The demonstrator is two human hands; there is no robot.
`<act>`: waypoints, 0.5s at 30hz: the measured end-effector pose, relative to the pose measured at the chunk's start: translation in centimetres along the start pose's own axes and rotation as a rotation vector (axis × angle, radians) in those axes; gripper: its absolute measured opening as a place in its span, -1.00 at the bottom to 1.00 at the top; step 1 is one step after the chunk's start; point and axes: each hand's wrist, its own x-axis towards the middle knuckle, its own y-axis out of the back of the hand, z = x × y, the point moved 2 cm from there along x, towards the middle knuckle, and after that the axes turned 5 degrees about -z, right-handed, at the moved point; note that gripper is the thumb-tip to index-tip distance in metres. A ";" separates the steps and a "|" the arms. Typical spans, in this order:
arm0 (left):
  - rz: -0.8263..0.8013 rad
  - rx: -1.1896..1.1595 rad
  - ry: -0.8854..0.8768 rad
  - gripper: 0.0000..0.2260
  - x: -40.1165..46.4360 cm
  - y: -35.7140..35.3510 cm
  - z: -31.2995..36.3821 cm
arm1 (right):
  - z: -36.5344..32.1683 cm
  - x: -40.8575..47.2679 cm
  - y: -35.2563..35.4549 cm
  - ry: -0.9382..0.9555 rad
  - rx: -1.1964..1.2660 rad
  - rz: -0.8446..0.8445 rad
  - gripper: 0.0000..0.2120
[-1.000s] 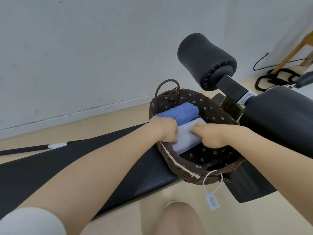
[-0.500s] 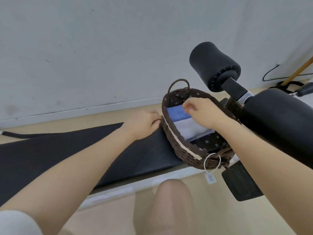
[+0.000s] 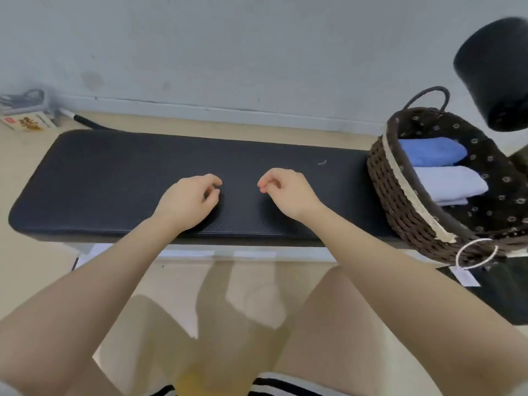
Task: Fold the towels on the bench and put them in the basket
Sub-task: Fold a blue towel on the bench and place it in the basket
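A brown woven basket [image 3: 400,201] with dark flowered lining stands on the right end of the black padded bench [image 3: 114,178]. Inside it lie a folded blue towel [image 3: 431,151] and, nearer to me, a folded white towel [image 3: 448,184]. My left hand [image 3: 188,202] and my right hand [image 3: 285,192] rest over the middle of the bench, side by side, fingers loosely curled and holding nothing. No towel lies on the bench pad.
A black foam roller pad [image 3: 494,72] of the bench sticks out at the upper right, above the basket. A white tag on a loop [image 3: 474,255] hangs from the basket's front. A box and cables [image 3: 25,115] lie on the floor at far left, by the wall.
Both hands have left the basket and moved left to the middle of the bench. The white towel stays in the basket beside the blue one. My view has swung left.
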 end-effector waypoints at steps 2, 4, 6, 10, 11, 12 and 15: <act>0.049 -0.080 0.025 -0.76 0.1 0.6 -2.3 | -1.6 2.0 -2.1 0.046 -0.065 -0.056 -0.74; 0.065 -0.141 0.058 -0.76 0.2 2.1 -4.4 | -4.3 4.5 -3.5 0.064 -0.122 -0.139 -0.74; 0.065 -0.204 0.128 -0.77 -0.9 4.3 -6.8 | -7.9 6.4 -4.8 0.062 -0.199 -0.245 -0.75; 0.033 -0.352 0.311 -0.78 -6.6 12.5 -11.3 | -18.7 8.2 -6.2 0.053 -0.331 -0.491 -0.79; 0.029 -0.421 0.377 -0.78 -8.4 15.9 -12.5 | -22.5 8.3 -6.3 0.050 -0.352 -0.540 -0.78; 0.034 -0.477 0.432 -0.78 -10.3 19.6 -13.6 | -26.4 8.2 -6.4 0.039 -0.356 -0.575 -0.76; 0.076 -0.494 0.542 -0.77 -17.2 31.7 -17.6 | -39.1 6.5 -7.8 -0.014 -0.261 -0.627 -0.77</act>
